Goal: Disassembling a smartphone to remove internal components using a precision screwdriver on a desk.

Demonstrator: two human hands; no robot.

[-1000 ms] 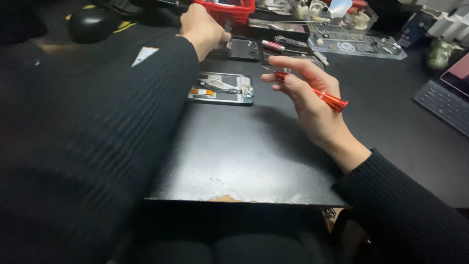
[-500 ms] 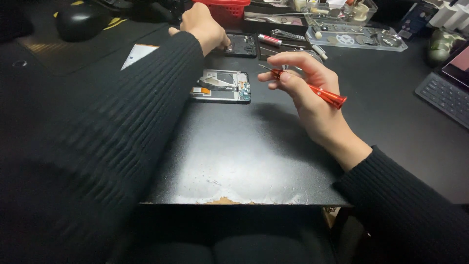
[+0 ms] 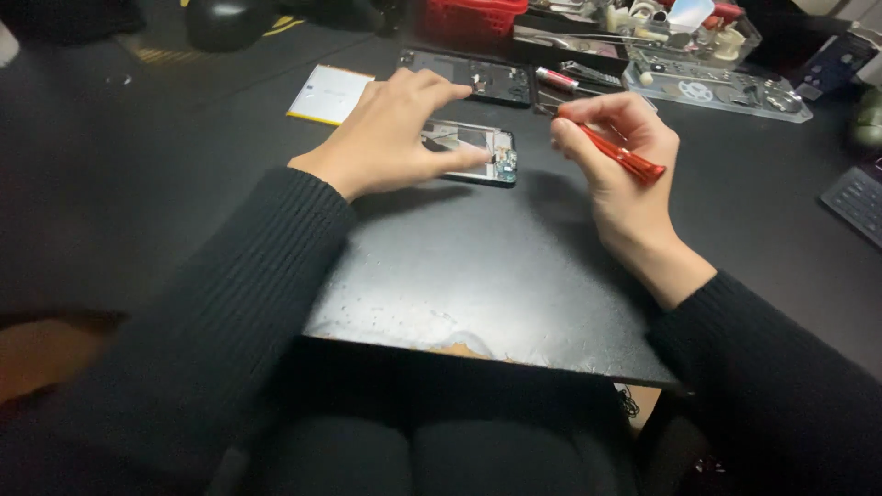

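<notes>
An opened phone with its insides showing lies on a black mat. My left hand rests over its left part, the thumb pressed along its near edge and the fingers spread above it. Just right of the phone, my right hand grips a small red-handled screwdriver, its tip pointing left toward the phone's far right corner and held slightly above the mat.
A second dark phone part and a white flat battery-like piece lie beyond the phone. A clear tray with small parts, other tools and a red basket sit at the back. A keyboard is at the right edge.
My left hand has drawn back from the far phone part and come down onto the opened phone. The right hand with the screwdriver stays beside it.
</notes>
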